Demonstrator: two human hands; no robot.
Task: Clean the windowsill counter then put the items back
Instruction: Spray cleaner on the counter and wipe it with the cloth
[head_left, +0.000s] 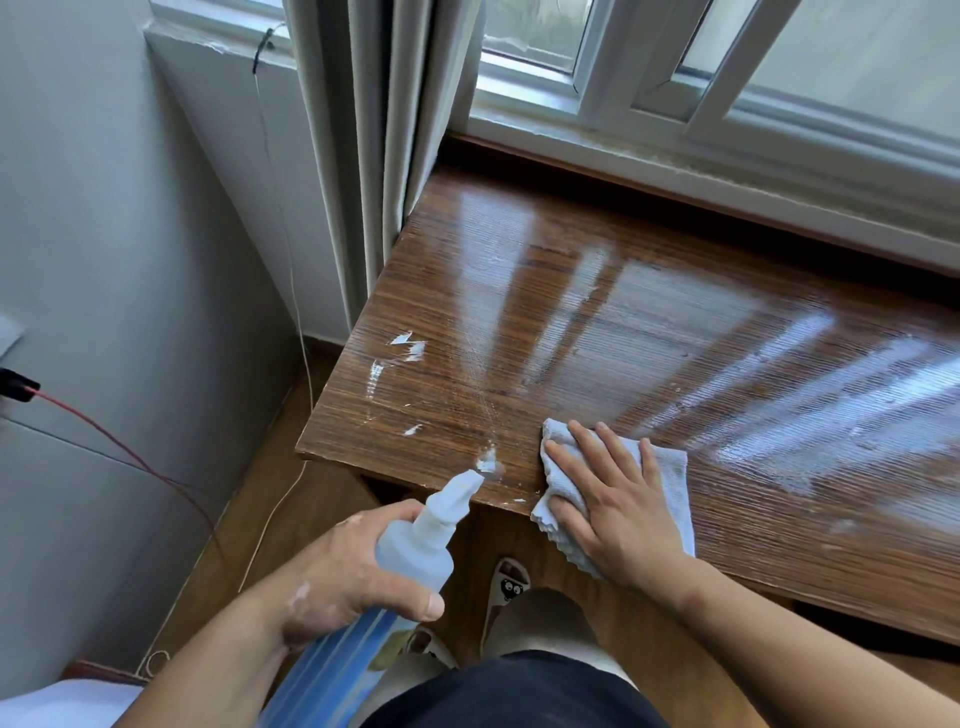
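The brown wooden windowsill counter (649, 332) is glossy and wet, with white marks near its left front corner. My left hand (343, 577) grips a translucent spray bottle (415, 545) with a blue label, its nozzle aimed at the counter's front edge. A pale blue cloth (670, 478) lies at the front edge, partly hanging over it. On the cloth my right hand (608, 493) presses flat with fingers spread.
Grey curtains (374, 130) hang at the counter's left back corner. The white window frame (675, 119) runs along the back. A white cord (301, 322) and a red wire (130, 457) run along the left wall. My slippered feet (509, 587) stand on the wooden floor below.
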